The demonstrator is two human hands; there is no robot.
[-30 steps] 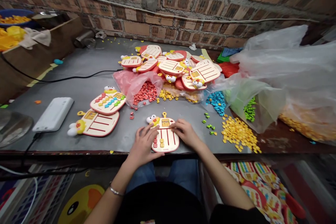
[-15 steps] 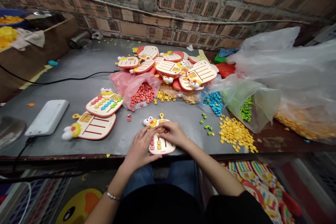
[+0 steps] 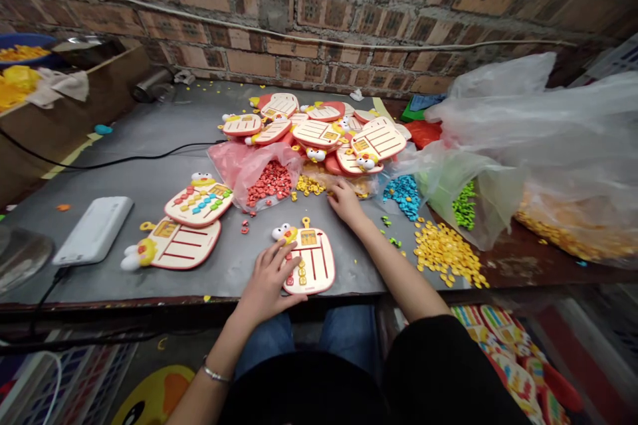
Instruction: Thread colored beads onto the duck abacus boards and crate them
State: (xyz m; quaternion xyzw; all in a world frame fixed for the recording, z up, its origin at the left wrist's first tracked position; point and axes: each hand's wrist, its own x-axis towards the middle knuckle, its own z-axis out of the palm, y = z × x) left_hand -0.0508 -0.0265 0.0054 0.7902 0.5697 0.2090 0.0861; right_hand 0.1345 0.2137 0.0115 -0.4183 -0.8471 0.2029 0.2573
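A cream toy board (image 3: pixel 319 259) with a red rim, slots and a yellow duck-like head (image 3: pixel 285 232) with bulging white eyes lies flat at the table's front edge. Over its left side is my left hand (image 3: pixel 269 275), gripping it with fingers on the face and thumb at the near edge. Beside those fingers, several yellow beads (image 3: pixel 302 272) sit in one slot; red beads (image 3: pixel 290 279) in the leftmost slot are partly covered. My right hand (image 3: pixel 345 202) is stretched out beside the small yellow pieces (image 3: pixel 312 184), fingers slightly apart, with nothing visible in them.
Behind lies a heap of similar boards (image 3: pixel 319 133). Bags of red pieces (image 3: pixel 272 182), blue pieces (image 3: pixel 403 196) and green pieces (image 3: pixel 464 206) stand before it, with loose yellow pieces (image 3: pixel 446 252) at right. Two boards (image 3: pixel 184 242) and a white power bank (image 3: pixel 93 230) lie left.
My right hand has left the board and moved forward and right to the small yellow pieces. My left hand has stayed on the board, and the board's upper slots are now uncovered.
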